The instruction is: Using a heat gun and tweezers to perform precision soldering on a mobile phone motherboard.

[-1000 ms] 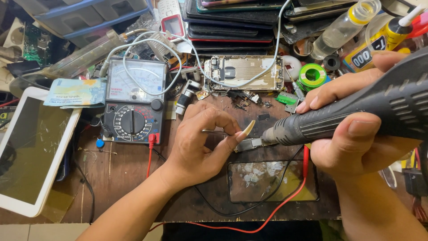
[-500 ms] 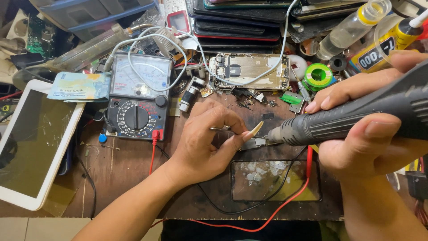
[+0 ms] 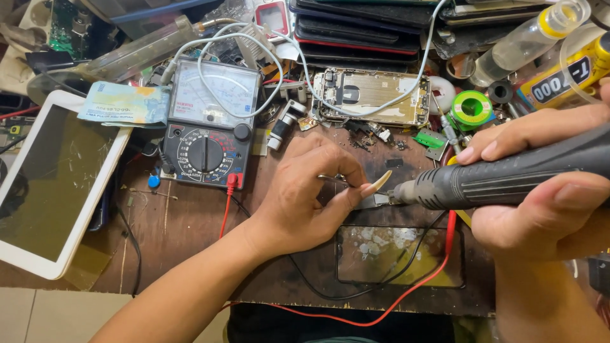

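The right hand (image 3: 540, 197) is wrapped tight around a dark rotary tool (image 3: 508, 178), fingers clamped on its ribbed body, with the tip pointing left toward the middle of the wooden workbench (image 3: 178, 222). The left hand (image 3: 311, 197) rests on the bench just beside that tip; its thumb and fingers are pinched together on a small metal piece (image 3: 375, 201) — too small to make out further — and the tool's tip meets it there, just below the long thumbnail.

Near the front edge, directly below the two hands, lies a cracked phone screen (image 3: 397, 254), with a red lead (image 3: 406, 298) and a black wire crossing over it. Toward the back edge sits an opened phone chassis (image 3: 372, 96), and left of it an analogue multimeter (image 3: 210, 124) under a loop of white cable. A white tablet (image 3: 51, 184) lies at the left edge — well apart from the hands. A green spool (image 3: 471, 109) stands near the back right.
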